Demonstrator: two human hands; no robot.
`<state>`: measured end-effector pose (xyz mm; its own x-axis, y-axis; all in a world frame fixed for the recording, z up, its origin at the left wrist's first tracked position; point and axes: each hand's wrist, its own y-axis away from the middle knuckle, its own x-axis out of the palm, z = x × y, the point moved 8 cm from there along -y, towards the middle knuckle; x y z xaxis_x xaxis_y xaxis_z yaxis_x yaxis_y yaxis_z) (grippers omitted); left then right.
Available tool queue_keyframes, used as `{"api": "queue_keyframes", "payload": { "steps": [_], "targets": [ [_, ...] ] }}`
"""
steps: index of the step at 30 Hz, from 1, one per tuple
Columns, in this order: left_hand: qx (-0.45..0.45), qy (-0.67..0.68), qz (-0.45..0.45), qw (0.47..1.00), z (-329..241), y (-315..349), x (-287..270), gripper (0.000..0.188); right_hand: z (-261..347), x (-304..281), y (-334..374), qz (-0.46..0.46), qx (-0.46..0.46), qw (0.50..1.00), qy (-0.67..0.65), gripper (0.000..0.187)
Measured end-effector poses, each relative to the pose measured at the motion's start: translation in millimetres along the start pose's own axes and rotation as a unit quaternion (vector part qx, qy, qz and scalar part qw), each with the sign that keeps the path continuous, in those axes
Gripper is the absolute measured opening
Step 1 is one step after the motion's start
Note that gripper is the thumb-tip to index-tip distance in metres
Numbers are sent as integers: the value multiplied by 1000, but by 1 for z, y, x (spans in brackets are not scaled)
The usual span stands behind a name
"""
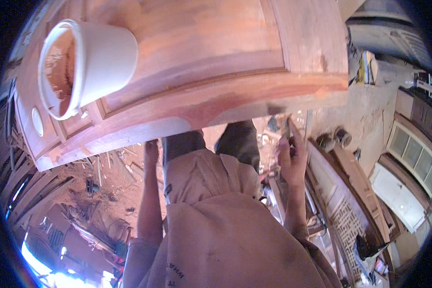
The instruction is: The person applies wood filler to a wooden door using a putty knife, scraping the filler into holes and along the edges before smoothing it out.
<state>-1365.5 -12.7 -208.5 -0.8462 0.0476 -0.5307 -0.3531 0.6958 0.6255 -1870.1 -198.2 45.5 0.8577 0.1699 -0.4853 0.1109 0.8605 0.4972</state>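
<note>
A wooden panelled door [192, 38] lies flat in front of me, with reddish-brown and pale patches on its face and near edge. My right hand [292, 156] is just below that edge, toward its right end. Its fingers are curled, and a thin dark piece shows at the fingertips, too blurred to name. My left hand [151, 150] hangs beneath the near edge, left of my legs, its fingers mostly hidden. On the door's left part a white plastic bucket [105, 57] lies tipped on its side or leans, reddish-brown filler smeared inside. A small white round lid [37, 122] lies nearby.
Wood scraps and shavings cover the floor [115, 187] below the door. Long timber strips [38, 192] are piled at left. On the right stand a door with a lattice panel [345, 211], a glazed window frame [410, 149] and a white panel [398, 194].
</note>
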Motion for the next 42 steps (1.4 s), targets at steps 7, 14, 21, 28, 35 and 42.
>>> {"api": "queue_keyframes", "payload": {
  "steps": [7, 14, 21, 28, 35, 42],
  "targets": [
    [23, 16, -15, 999, 75, -32, -53, 40, 13, 27, 19, -81, 41, 976, -199, 49],
    [-11, 76, 22, 997, 29, -13, -30, 41, 36, 85, 46, -7, 35, 984, -174, 50],
    [6, 88, -7, 996, 26, -21, -51, 44, 68, 135, 59, 31, -89, 992, 86, 56],
    [-49, 230, -41, 971, 53, -27, -64, 44, 72, 189, 54, 29, -112, 964, 238, 56],
    [-64, 224, -21, 972, 38, -18, -58, 46, 39, 172, 66, 22, -126, 936, 328, 53],
    [-51, 269, -61, 960, 51, -18, -48, 49, 101, 167, 50, 119, -202, 895, 379, 48]
  ]
}}
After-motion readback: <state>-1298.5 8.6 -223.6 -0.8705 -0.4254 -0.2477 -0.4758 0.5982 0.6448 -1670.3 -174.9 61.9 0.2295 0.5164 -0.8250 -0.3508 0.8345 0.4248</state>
